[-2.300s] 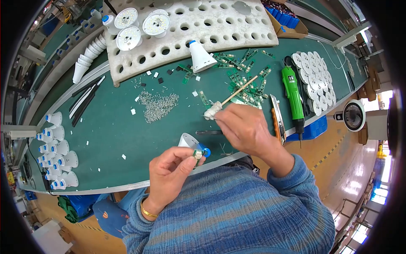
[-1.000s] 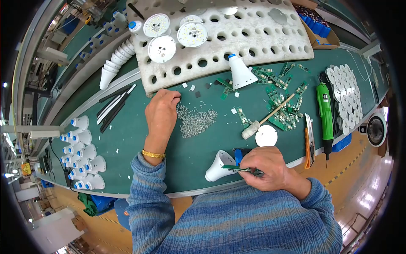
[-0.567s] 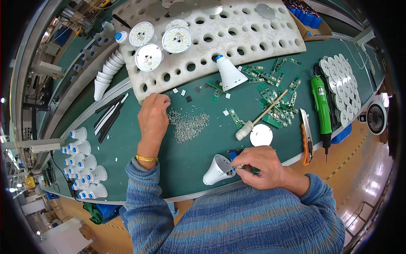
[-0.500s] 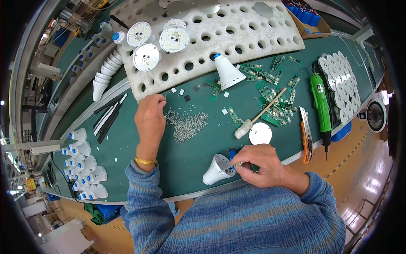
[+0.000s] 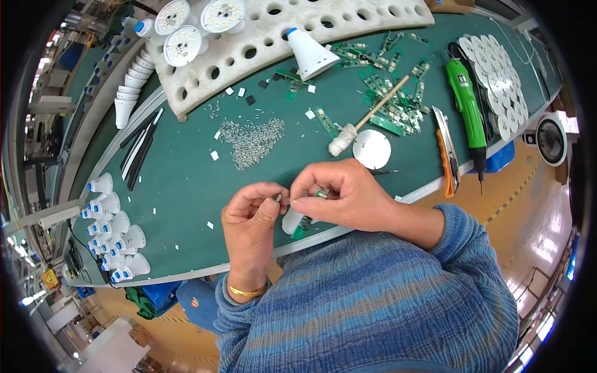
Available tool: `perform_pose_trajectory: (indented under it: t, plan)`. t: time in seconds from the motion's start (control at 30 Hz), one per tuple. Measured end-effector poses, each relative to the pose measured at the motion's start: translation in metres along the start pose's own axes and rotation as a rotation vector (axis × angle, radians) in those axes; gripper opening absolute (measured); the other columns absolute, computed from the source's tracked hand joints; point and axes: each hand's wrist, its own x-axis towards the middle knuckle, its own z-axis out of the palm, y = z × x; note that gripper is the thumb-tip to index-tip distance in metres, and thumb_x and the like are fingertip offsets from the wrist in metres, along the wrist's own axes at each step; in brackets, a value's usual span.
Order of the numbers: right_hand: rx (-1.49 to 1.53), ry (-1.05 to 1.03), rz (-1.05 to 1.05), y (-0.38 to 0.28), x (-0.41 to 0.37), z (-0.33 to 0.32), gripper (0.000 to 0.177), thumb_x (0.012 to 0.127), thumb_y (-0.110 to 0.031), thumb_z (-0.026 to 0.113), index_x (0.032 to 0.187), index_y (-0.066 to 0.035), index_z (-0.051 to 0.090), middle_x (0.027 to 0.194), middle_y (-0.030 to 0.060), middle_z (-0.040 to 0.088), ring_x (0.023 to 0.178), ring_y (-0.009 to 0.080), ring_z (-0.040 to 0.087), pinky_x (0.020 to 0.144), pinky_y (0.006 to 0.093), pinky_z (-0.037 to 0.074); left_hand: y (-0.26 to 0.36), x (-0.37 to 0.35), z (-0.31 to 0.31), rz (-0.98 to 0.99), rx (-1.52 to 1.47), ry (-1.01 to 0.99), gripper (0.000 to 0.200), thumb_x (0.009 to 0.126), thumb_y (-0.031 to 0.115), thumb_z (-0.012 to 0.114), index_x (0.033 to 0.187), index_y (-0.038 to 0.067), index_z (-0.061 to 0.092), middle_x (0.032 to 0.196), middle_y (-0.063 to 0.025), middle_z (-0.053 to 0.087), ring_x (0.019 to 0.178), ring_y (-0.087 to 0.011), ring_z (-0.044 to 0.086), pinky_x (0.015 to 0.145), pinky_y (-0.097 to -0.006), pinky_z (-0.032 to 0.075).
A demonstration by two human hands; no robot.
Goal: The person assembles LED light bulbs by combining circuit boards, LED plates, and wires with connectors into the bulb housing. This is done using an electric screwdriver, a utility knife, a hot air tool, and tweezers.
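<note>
My left hand (image 5: 252,217) is closed in a pinch on a tiny metal pin (image 5: 278,198), its fingertips close to those of my right hand. The fingers of my right hand (image 5: 345,194) are curled round a small green circuit board (image 5: 321,194), which shows only in part. Below both hands lies a white bulb housing (image 5: 290,221), mostly covered by the fingers. Another bit of green board (image 5: 301,228) shows at its mouth. Beyond my left hand a loose pile of small metal pins (image 5: 252,142) is spread on the green table mat (image 5: 186,180).
Behind are a pale foam block with holes (image 5: 230,46), an upright white housing (image 5: 309,55) and heaped circuit boards (image 5: 395,102). To the right lie a cloth-tipped stick (image 5: 373,115), white disc (image 5: 372,149), orange cutter (image 5: 446,152) and green electric screwdriver (image 5: 466,102). Housings (image 5: 115,224) stand left.
My left hand has come from beside the pin pile to meet my right hand. My right hand has shifted left over the housing. The whole view has moved slightly.
</note>
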Motion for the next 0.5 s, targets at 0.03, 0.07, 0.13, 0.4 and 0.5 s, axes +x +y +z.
perform_pose_trajectory:
  t: [0.03, 0.07, 0.13, 0.4, 0.5]
  plan:
    - [0.022, -0.001, 0.021, -0.001, -0.001, 0.001, 0.008, 0.083, -0.011, 0.067, 0.089, -0.006, 0.066, 0.070, -0.0062, 0.060, 0.054, -0.0023, 0.042, 0.045, 0.0177, 0.029, -0.002, -0.003, 0.001, 0.048, 0.045, 0.010, 0.019, 0.084, 0.010, 0.069, 0.100, -0.001, 0.064, 0.092, -0.0082, 0.065, 0.079, -0.0121, 0.060, 0.072, -0.0242, 0.048]
    - [0.029, -0.004, 0.035, -0.003, -0.003, 0.002, 0.010, 0.084, -0.012, 0.068, 0.092, -0.006, 0.067, 0.074, -0.0053, 0.062, 0.056, -0.0024, 0.045, 0.046, 0.0164, 0.032, -0.003, -0.005, 0.002, 0.078, 0.076, 0.016, 0.019, 0.084, 0.010, 0.069, 0.099, -0.001, 0.064, 0.092, -0.0083, 0.066, 0.079, -0.0120, 0.060, 0.072, -0.0240, 0.048]
    - [0.026, 0.012, 0.007, 0.002, -0.005, 0.005, 0.011, 0.084, -0.012, 0.068, 0.092, -0.005, 0.067, 0.075, -0.0040, 0.063, 0.057, -0.0020, 0.047, 0.047, 0.0162, 0.035, -0.004, -0.007, 0.003, 0.143, 0.136, 0.034, 0.018, 0.083, 0.009, 0.070, 0.097, -0.002, 0.064, 0.093, -0.0086, 0.066, 0.079, -0.0116, 0.060, 0.072, -0.0237, 0.049]
    - [0.033, -0.023, 0.008, -0.002, -0.013, 0.004, 0.013, 0.083, -0.011, 0.069, 0.093, -0.003, 0.068, 0.078, -0.0011, 0.065, 0.060, -0.0005, 0.052, 0.049, 0.0165, 0.041, -0.004, -0.014, 0.005, 0.236, 0.219, -0.013, 0.016, 0.081, 0.004, 0.071, 0.095, -0.002, 0.065, 0.093, -0.0094, 0.065, 0.081, -0.0120, 0.061, 0.070, -0.0235, 0.050]
    - [0.010, -0.027, -0.001, -0.002, -0.013, 0.004, 0.013, 0.083, -0.011, 0.069, 0.093, -0.003, 0.068, 0.079, -0.0002, 0.066, 0.061, 0.0000, 0.053, 0.048, 0.0167, 0.042, -0.003, -0.015, 0.004, 0.272, 0.266, -0.018, 0.015, 0.080, 0.003, 0.071, 0.094, -0.001, 0.066, 0.092, -0.0098, 0.065, 0.081, -0.0125, 0.061, 0.070, -0.0236, 0.050]
